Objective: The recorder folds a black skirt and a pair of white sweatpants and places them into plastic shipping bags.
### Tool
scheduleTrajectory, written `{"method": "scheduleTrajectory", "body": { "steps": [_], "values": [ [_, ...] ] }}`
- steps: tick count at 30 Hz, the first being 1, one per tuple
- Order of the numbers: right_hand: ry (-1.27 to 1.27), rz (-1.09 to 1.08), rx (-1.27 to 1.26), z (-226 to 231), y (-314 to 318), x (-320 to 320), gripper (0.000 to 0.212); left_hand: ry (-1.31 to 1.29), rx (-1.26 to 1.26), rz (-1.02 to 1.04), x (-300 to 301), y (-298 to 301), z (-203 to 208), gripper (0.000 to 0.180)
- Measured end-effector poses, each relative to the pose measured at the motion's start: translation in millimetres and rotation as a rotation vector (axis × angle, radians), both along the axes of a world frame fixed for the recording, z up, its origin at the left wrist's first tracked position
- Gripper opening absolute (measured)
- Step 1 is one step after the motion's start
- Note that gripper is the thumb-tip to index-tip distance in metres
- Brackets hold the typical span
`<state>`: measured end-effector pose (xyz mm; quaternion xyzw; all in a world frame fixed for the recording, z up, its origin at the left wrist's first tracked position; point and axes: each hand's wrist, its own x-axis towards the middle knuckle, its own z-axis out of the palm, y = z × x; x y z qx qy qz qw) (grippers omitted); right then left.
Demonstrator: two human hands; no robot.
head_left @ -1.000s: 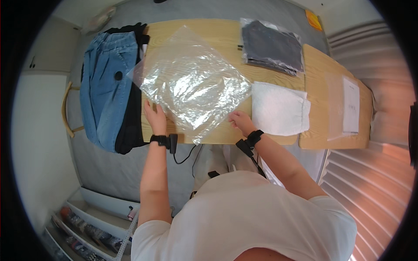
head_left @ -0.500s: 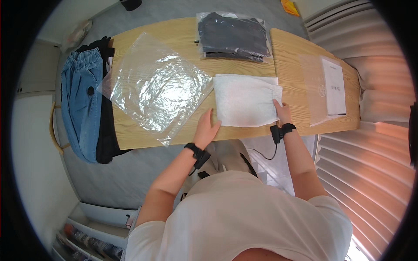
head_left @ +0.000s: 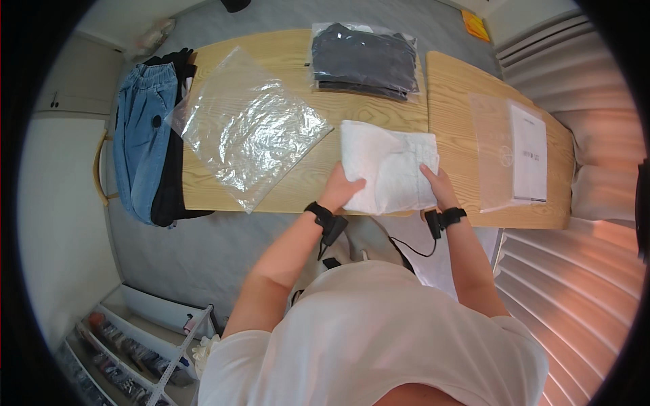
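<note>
A folded white garment point(head_left: 389, 166) with a gathered waistband at its right end lies at the front of the wooden table. My left hand point(head_left: 344, 187) grips its lower left edge, thumb on top and fingers underneath out of sight. On the right edge, near the waistband, my right hand point(head_left: 439, 184) holds it the same way. The cloth is bunched and creased between the two hands. Left of it a clear plastic bag point(head_left: 254, 132) lies flat and shiny on the table.
Behind the garment sits a clear bag of folded dark clothes point(head_left: 365, 59). Blue jeans point(head_left: 143, 135) and black clothing hang over the left end. A frosted bag point(head_left: 493, 152) and a white printed sheet point(head_left: 528, 152) lie on the right table section point(head_left: 450, 88). Pleated curtains point(head_left: 569, 284) border the right.
My hands have closed on the garment's two sides, the left one moving in over its edge. The garment has gone from flat to bunched and come slightly nearer me. My view has shifted somewhat.
</note>
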<state>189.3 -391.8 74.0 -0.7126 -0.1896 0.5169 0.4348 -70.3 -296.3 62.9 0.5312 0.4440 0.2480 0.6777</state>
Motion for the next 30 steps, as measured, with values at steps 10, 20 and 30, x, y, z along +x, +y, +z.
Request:
{"method": "scheduleTrajectory", "body": {
  "steps": [10,20,30],
  "values": [
    [-0.013,0.277,0.114,62.7,58.1,-46.9,0.040,-0.104,-0.051,0.305,-94.8,-23.1,47.7,0.055],
    [-0.235,0.829,0.152,10.4,186.4,-190.2,0.046,0.019,-0.245,0.837,-215.1,-37.5,-21.4,0.055],
    [-0.010,0.810,0.219,-32.8,182.6,-190.1,0.085,-0.033,-0.280,0.805,-214.4,-42.6,-14.4,0.064]
  ]
}}
